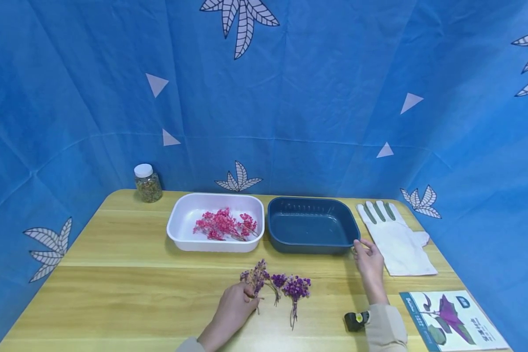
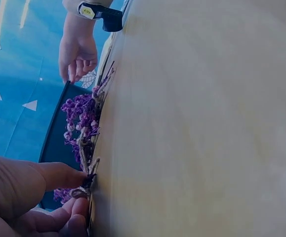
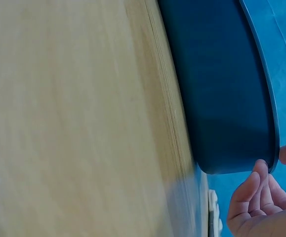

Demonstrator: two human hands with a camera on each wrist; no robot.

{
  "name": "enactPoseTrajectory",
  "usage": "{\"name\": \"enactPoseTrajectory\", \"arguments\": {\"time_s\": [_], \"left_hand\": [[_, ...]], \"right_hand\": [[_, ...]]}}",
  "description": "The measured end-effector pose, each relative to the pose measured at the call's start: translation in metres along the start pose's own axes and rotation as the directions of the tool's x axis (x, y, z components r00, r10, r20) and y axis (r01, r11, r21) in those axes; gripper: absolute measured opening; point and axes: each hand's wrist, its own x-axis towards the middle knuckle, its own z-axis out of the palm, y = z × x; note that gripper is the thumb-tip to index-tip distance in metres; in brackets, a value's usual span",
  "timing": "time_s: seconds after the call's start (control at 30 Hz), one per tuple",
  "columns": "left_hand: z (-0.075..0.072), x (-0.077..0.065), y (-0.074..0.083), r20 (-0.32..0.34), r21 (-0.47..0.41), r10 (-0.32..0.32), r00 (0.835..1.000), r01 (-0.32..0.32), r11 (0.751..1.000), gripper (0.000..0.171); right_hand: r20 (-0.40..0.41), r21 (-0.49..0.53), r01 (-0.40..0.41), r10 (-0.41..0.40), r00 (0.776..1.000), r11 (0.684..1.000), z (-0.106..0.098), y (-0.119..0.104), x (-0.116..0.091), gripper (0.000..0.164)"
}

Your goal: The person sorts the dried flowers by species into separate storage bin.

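My left hand (image 1: 233, 309) pinches the tied stems of a dried purple flower bunch (image 1: 256, 275) at the table's front middle. Thumb and fingertips meet on the stems in the left wrist view. Just right of it lie a small purple sprig (image 1: 278, 280) and another tied purple bunch (image 1: 297, 287). Over at the right, my right hand (image 1: 370, 262) pinches the near right corner of a dark blue plastic tray (image 1: 308, 248). In the right wrist view, the thumb is at the tray's rim, with the fingertips below it.
Left of the blue tray stands a white tray (image 1: 211, 246) holding pink dried flowers (image 1: 222, 224). A lidded jar (image 1: 148, 186) stands at the back left. White work gloves (image 1: 398, 242) and a printed booklet (image 1: 455, 319) lie on the right. Blue cloth (image 1: 290, 107) hangs around the table.
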Motion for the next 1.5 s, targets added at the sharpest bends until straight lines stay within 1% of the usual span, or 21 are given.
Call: {"name": "enactPoseTrajectory", "arguments": {"time_s": [0.3,0.43,0.67,0.83,1.03,1.17,1.27,1.43,1.5], "left_hand": [[-0.002,0.000,-0.003,0.029,-0.079,-0.055,0.998,0.058,0.995,0.013],[-0.003,0.000,-0.005,0.032,-0.121,-0.052,0.998,0.055,0.991,0.013],[-0.004,0.002,-0.004,0.017,-0.153,0.019,1.000,-0.017,0.988,0.013],[-0.004,0.005,0.002,0.008,-0.165,0.071,0.997,-0.069,0.984,0.012],[-0.004,0.017,0.012,-0.018,-0.140,0.123,0.992,-0.125,0.982,0.014],[-0.007,0.027,0.021,-0.041,-0.118,0.148,0.988,-0.152,0.981,0.014],[-0.010,0.035,0.028,-0.056,-0.112,0.159,0.986,-0.165,0.980,0.015],[-0.013,0.050,0.036,-0.052,-0.112,0.174,0.983,-0.179,0.977,0.015],[-0.013,0.057,0.040,-0.047,-0.114,0.164,0.985,-0.168,0.979,0.014]], "right_hand": [[-0.010,0.012,0.004,-0.003,1.000,1.000,0.001,0.002,0.002,0.047],[-0.007,0.023,0.006,-0.006,1.000,1.000,0.001,0.001,0.002,0.046],[-0.003,0.019,0.002,-0.002,1.000,1.000,0.001,0.001,0.002,0.049],[-0.004,0.009,-0.003,0.003,1.000,1.000,0.000,0.002,0.003,0.049],[-0.011,0.008,-0.008,0.008,1.000,1.000,0.001,0.002,0.003,0.049],[-0.009,0.016,-0.006,0.006,1.000,1.000,0.001,0.003,0.002,0.049],[-0.007,0.028,-0.003,0.003,1.000,1.000,0.001,0.003,0.002,0.048],[-0.007,0.042,0.002,-0.001,1.000,0.999,0.002,0.003,0.003,0.046],[-0.007,0.041,0.002,-0.002,1.000,0.999,0.002,0.003,0.003,0.046]]}}
